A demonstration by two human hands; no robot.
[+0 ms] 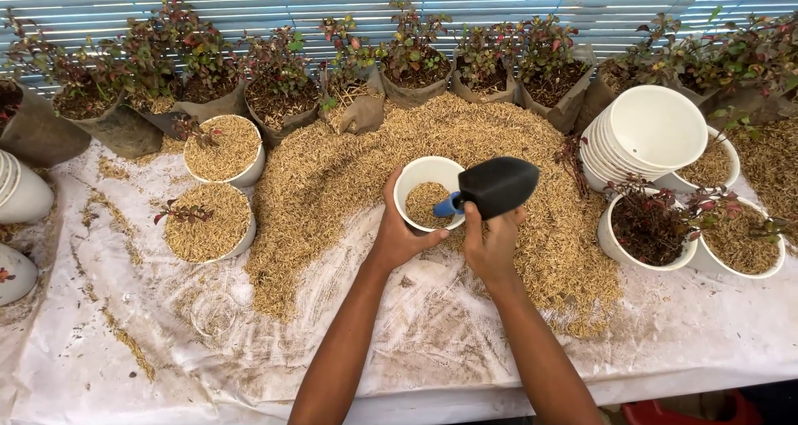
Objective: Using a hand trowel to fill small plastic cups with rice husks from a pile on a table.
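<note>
The counter (125, 367) under white plastic sheet has bare room at the front edge; the husk pile (432, 217) fills the middle. A stack of white pots (657, 130) stands right. The left hand (403, 234) grasps the white pot (418, 175) on the pile, half-filled. The right hand (492, 242) has its fingers clenched around the black trowel (497, 186), tilted over the pot's rim.

Both bare forearms reached up from the lower edge of the view and drew closer together toward the wrists. The left hand (401, 232) sat slightly ahead of the right, palm turned inward, thumb stretched upward and fingers curled round to the right in a cupping grip. The right hand (494, 240) lay just beside it, knuckles toward the camera, fingers closed into a fist with the thumb raised along the near side.
</note>
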